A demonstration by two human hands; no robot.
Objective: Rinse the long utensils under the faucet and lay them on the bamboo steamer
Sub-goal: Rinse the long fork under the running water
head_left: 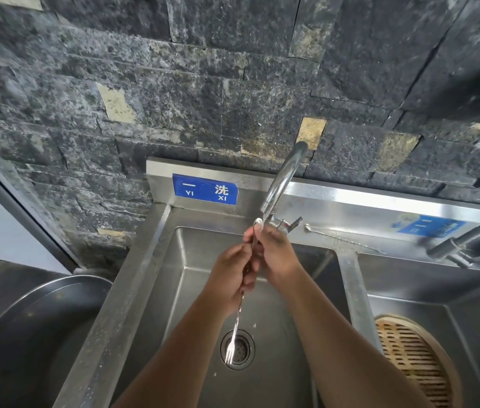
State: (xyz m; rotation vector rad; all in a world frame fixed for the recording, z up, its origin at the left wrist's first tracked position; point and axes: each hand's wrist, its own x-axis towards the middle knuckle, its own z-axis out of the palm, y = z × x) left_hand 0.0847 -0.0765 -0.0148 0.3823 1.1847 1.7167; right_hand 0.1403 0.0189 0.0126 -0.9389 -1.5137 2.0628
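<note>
Both hands over the left sink basin [156,290], under the faucet [283,178]. Left hand [233,278] closed around the mid-shaft of a long bar spoon-fork [237,322]; right hand [274,254] closed on the same shaft higher up, fingers pinching near the top. Utensil hangs near vertical: spoon end pokes out above the right hand, just beside the faucet base; fork tines point down, over the drain strainer [237,347]. Can't tell if tines touch the strainer. A few water droplets near the drain; the stream itself is not clearly visible. Second long utensil [342,238], twisted stem, lies flat on the sink's back ledge, right of the faucet base, untouched. Bamboo steamer [412,357] sits in the right basin, right of the divider, nothing lying on it in the visible part. Blue label [205,189] reading "YI XI" on the backsplash, left of the faucet. Second faucet [468,240] reaches in right of the first. Large round metal vessel [27,319] left of the sink.
</note>
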